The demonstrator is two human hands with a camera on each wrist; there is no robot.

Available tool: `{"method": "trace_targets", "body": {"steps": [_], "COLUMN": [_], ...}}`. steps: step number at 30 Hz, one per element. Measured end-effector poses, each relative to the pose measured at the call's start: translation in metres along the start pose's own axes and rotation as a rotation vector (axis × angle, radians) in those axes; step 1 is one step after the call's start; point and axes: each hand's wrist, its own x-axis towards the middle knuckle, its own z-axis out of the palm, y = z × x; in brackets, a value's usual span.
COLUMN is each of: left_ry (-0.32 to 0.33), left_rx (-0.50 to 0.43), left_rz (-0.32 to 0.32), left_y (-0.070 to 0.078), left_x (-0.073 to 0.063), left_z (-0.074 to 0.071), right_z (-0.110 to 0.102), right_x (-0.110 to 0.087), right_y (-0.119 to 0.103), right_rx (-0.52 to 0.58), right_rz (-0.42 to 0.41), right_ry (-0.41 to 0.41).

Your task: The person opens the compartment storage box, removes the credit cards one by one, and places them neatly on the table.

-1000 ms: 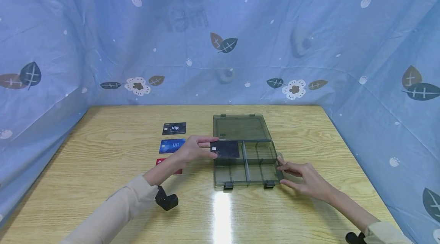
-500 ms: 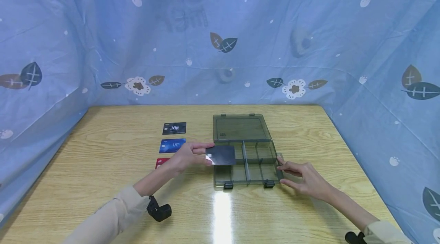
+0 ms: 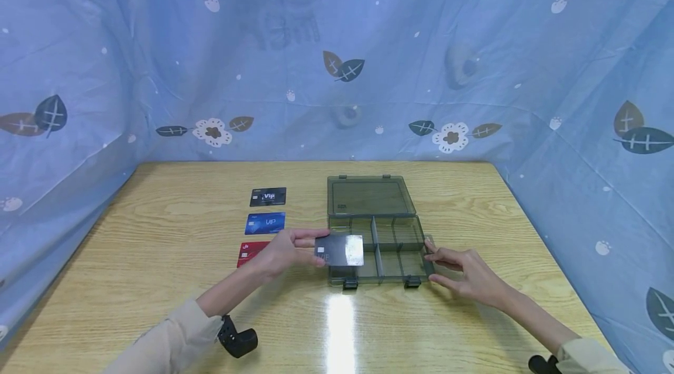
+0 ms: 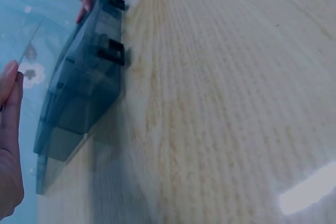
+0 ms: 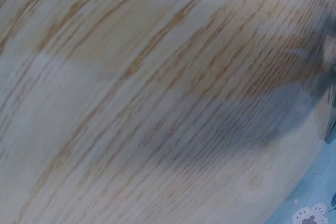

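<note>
My left hand (image 3: 286, 252) pinches a dark card (image 3: 337, 251) by its left short edge, thumb on the near side. The card hangs over the left compartments of a smoky see-through divider box (image 3: 381, 280) and overlaps its front row in the head view. The box stands open, lid (image 3: 371, 197) folded back flat behind it. My right hand (image 3: 466, 271) grips the right side of the box with thumb and fingertips. In the left wrist view, the card appears as a thin edge above the left hand (image 4: 10, 140), apart from the box (image 4: 79, 93).
Left of the box lie a black Vip card (image 3: 268, 196), a blue VIP card (image 3: 265, 223) and a red card (image 3: 250, 252) partly covered by the left hand. A blue patterned cloth (image 3: 337, 69) surrounds the wooden table (image 3: 184, 227) at the back and sides.
The left hand has drawn the dark card from the back-left compartments toward the front row, and glare now shows on it. The right hand and the box have stayed put.
</note>
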Motion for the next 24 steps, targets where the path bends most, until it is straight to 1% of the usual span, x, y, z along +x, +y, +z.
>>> {"method": "trace_targets", "body": {"steps": [4,8,11,15,22,24], "left_ry": [-0.009,-0.033,-0.034,-0.014,0.019,0.027], "left_rx": [-0.001,-0.035,-0.064,-0.085,-0.066,-0.066], "left_rz": [-0.013,-0.012,-0.017,-0.034,-0.015,-0.020], "left_y": [-0.004,-0.007,-0.009,-0.010,-0.014,-0.016], "left_x": [-0.008,-0.016,-0.022,-0.031,-0.045,-0.049], "left_z": [0.000,0.000,0.001,0.002,0.000,0.000], "right_z": [0.000,0.000,0.000,0.000,0.001,0.001], "right_x": [0.000,0.000,0.000,0.000,0.000,0.000], "right_y": [-0.001,-0.001,-0.001,-0.001,-0.002,-0.002], "right_rx": [0.002,0.001,-0.001,0.000,-0.014,-0.021], "right_rz": [0.006,0.006,0.004,0.006,0.004,0.004], "right_ry": [0.006,0.006,0.004,0.002,0.007,0.009]}}
